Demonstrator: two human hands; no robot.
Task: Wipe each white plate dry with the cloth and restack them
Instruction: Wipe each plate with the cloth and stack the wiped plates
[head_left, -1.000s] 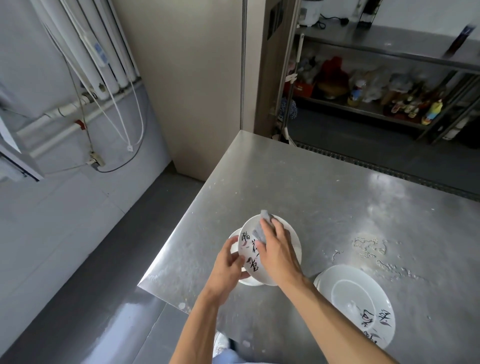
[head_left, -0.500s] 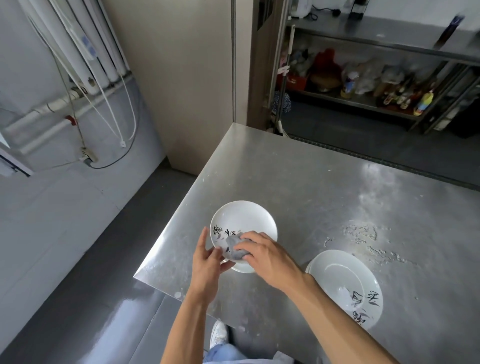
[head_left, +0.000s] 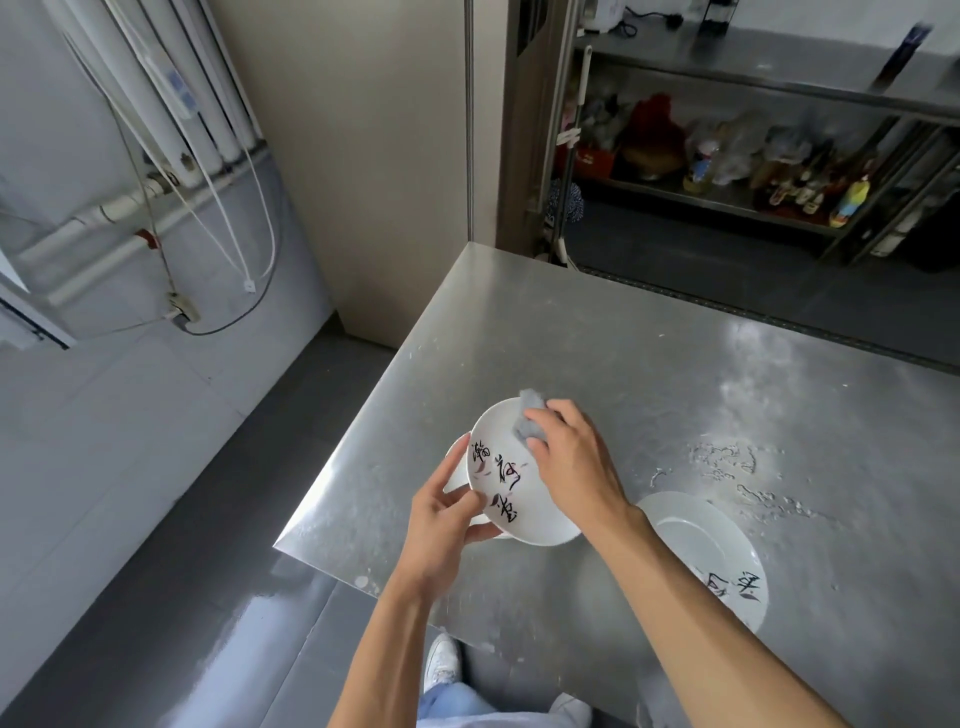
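One tilted white plate (head_left: 498, 478) gripped in the left hand (head_left: 441, 525) above a second plate (head_left: 457, 479) on the surface (head_left: 623, 364), grey cloth (head_left: 527, 421) clutched against its far edge by the right hand (head_left: 571, 462), third plate (head_left: 701, 545) to the right.

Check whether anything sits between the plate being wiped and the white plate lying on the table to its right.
Nothing visible does. The tilted plate, gripped by the left hand and pressed with the cloth by the right hand, has bare steel table between it and the lying plate; only the right forearm crosses above that gap.
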